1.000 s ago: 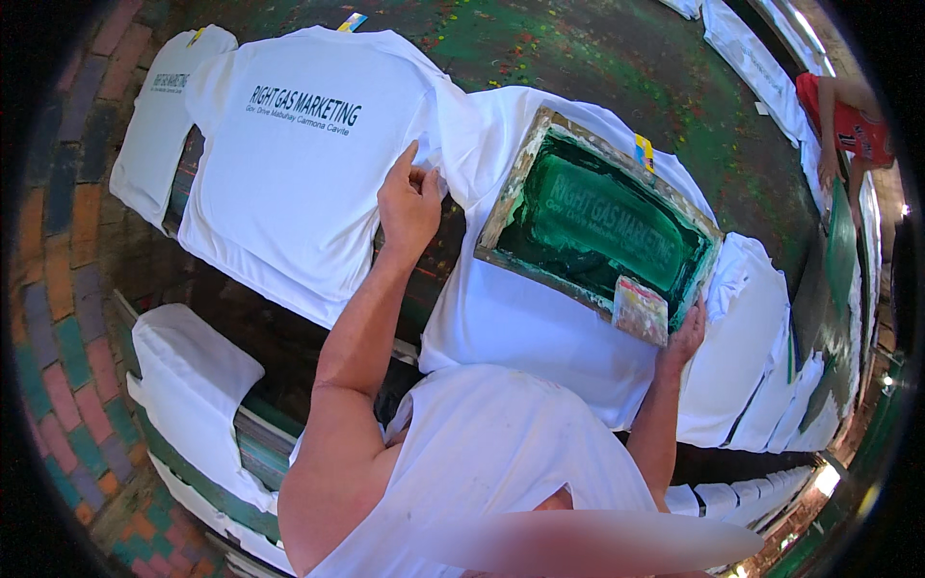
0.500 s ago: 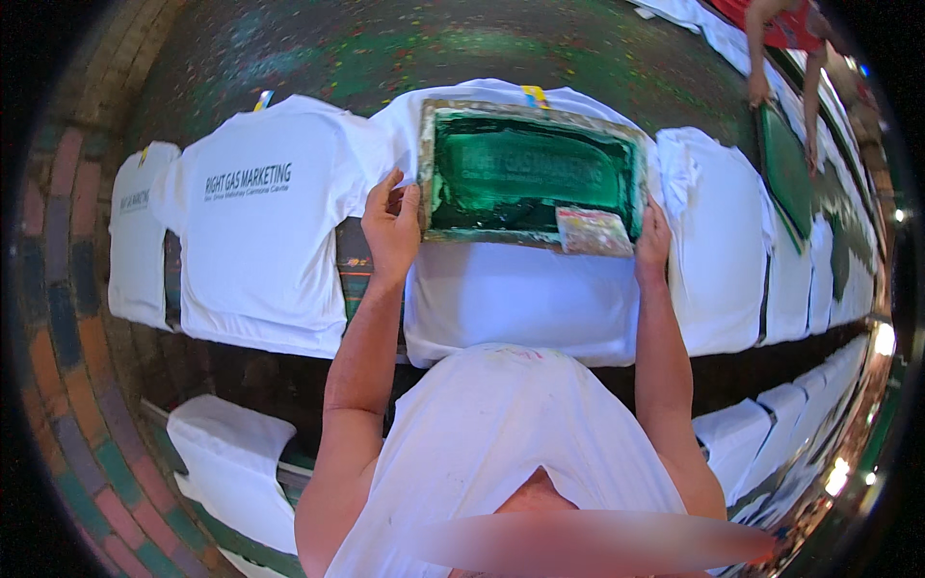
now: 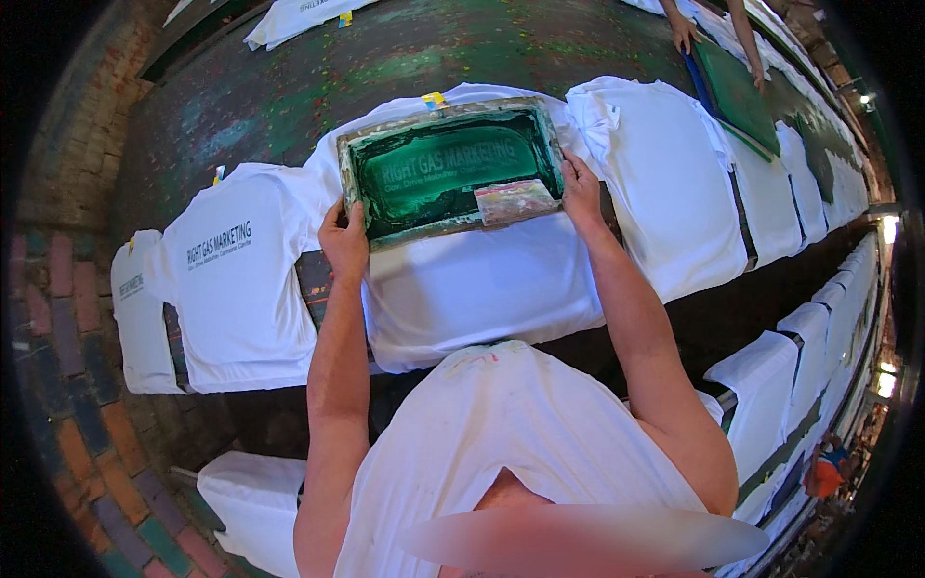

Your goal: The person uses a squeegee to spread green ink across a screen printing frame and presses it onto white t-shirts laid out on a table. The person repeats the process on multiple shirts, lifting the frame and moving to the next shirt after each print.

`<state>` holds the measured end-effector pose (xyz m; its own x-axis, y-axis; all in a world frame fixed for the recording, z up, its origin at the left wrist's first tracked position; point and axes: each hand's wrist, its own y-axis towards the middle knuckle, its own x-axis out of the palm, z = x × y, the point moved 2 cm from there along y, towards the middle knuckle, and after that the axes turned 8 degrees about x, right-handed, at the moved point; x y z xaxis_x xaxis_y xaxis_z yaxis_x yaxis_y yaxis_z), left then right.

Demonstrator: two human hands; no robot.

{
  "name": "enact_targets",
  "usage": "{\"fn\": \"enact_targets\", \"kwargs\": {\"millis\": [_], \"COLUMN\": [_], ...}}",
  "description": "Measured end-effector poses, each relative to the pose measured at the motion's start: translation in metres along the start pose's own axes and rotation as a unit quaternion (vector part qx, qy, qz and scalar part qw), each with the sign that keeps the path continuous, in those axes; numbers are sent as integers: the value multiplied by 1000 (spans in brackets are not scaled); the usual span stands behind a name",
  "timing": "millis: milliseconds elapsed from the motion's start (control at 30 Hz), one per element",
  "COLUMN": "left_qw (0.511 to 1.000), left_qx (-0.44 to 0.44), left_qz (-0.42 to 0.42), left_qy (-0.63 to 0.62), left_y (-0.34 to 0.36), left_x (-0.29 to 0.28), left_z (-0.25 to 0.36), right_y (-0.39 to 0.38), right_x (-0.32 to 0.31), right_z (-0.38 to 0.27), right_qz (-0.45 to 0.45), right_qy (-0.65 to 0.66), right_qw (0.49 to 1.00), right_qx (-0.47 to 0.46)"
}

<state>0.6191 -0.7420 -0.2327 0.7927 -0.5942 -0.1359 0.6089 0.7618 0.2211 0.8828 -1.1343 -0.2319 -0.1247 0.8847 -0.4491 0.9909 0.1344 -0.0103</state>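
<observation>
One frame (image 3: 344, 173): over the upper part of a white shirt (image 3: 482, 289) on the table (image 3: 251, 125); whether it rests on the cloth, I cannot tell.
Left hand (image 3: 344, 239): curled around the frame's left end, near the close corner, thumb on the wood.
Right hand (image 3: 582, 196): fingers closed over the right end; its thumb is hard to make out.
Paint (image 3: 448, 140): dark green, smeared inside the frame.
Block (image 3: 511, 202): pale, stained, lying across the frame's near edge toward the right.
Left neighbour: a white shirt with dark lettering (image 3: 241, 299).
Right neighbour: a plain white shirt (image 3: 665, 193).
Co-worker's hands (image 3: 684, 34): at a green board (image 3: 735, 91), upper right.
</observation>
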Motion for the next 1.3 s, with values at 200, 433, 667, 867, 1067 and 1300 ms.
{"fn": "enact_targets", "kwargs": {"millis": [200,433,667,867,1067,1300], "left_qw": [1000,1000,1000,1000,1000,999], "left_qx": [-3,-16,-15,-5,-21,-28], "left_qz": [7,5,12,2,-2,-2], "left_qy": [-10,-5,8,22,1,29], "left_y": [-2,2,5,3,1,-2], "left_x": [-2,-5,-5,-6,-4,-5], "left_z": [-5,-14,-16,-7,-5,-5], "right_y": [-2,-2,1,1,-4,-10], "right_x": [0,3,5,7,2,0], "right_z": [-3,-7,-4,0,-4,-9], "right_qz": [29,35,35,40,33,35], "right_qy": [1,11,12,30,20,9], "right_qw": [997,997,997,997,998,999], "right_qx": [-74,-70,-72,-60,-49,-13]}}
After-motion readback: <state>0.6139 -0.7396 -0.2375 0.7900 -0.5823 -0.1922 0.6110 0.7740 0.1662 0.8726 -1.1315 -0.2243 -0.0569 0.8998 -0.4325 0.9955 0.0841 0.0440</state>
